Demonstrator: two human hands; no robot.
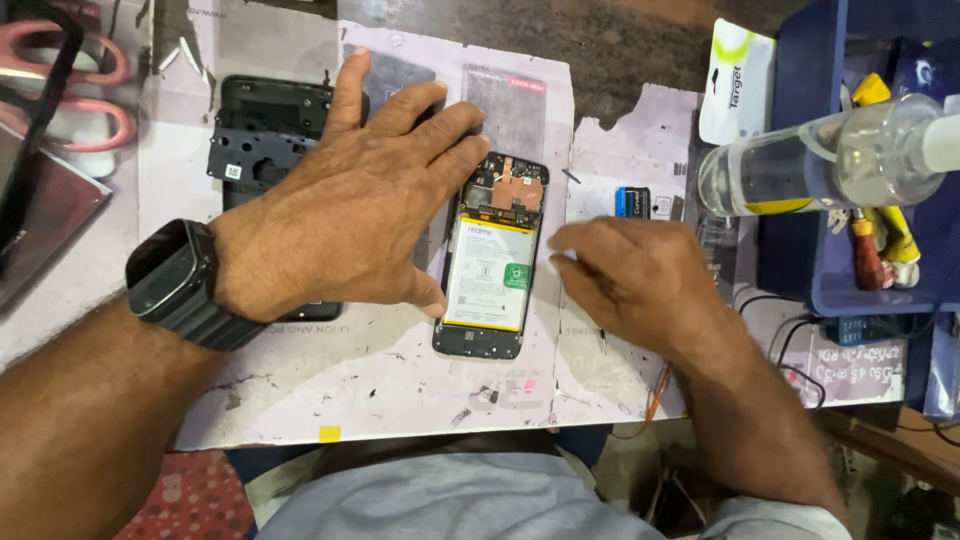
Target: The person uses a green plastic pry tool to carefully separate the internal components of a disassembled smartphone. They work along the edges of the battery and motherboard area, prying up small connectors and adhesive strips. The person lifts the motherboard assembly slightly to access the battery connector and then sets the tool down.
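Observation:
An opened smartphone (490, 260) lies face down on the paper-covered workbench (380, 370), its white battery and copper-coloured board parts showing. My left hand (350, 200), with a dark smartwatch on the wrist, lies flat with fingers spread over the phone's left side and holds nothing. Under that hand lies a black plastic phone frame (262, 130). My right hand (630, 275) rests just right of the phone, fingers curled down toward the bench; whether a small tool is in it is hidden.
A clear plastic bottle (830, 160) lies across a blue tray (850, 270) of screwdrivers at the right. A small blue packet (632, 201) sits beside the phone. Pink-handled scissors (70, 90) are at the far left. Cables (790, 350) trail at the right front edge.

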